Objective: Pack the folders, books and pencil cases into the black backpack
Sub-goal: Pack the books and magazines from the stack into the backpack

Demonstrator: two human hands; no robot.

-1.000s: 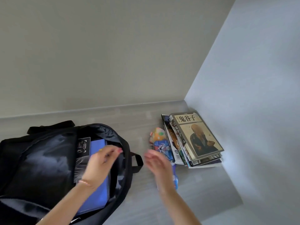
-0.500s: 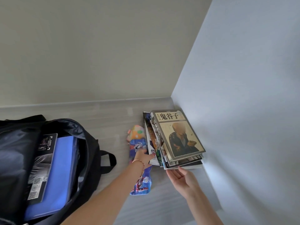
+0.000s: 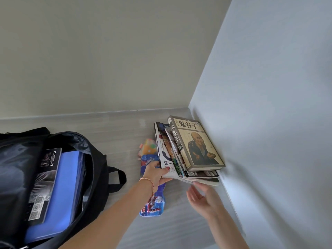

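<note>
I am partway through the packing: the black backpack (image 3: 53,177) lies open on the tabletop (image 3: 122,133) to my left, and inside its mouth I can see a blue folder (image 3: 62,191) with a dark, glossy book (image 3: 45,184) lying on it, so those are already in. What is left sits toward the corner by the wall: the stack of books (image 3: 186,155), and just beside it the blue pencil case (image 3: 152,203) with a cartoon print and a pastel pencil case (image 3: 148,149) behind it. My left hand (image 3: 155,174) grips the near left corner of the stack, thumb on top of the bottom magazine and fingers curled underneath, lifting that side so the pile tilts. My right hand (image 3: 203,196) is open, palm up, fingertips touching or just under the stack's near edge. The stack is uneven: a thick beige hardback with a seated figure on its cover rests on top of thinner, floppy magazines fanned out beneath, so I judge it could slide apart unless I support it from below
</note>
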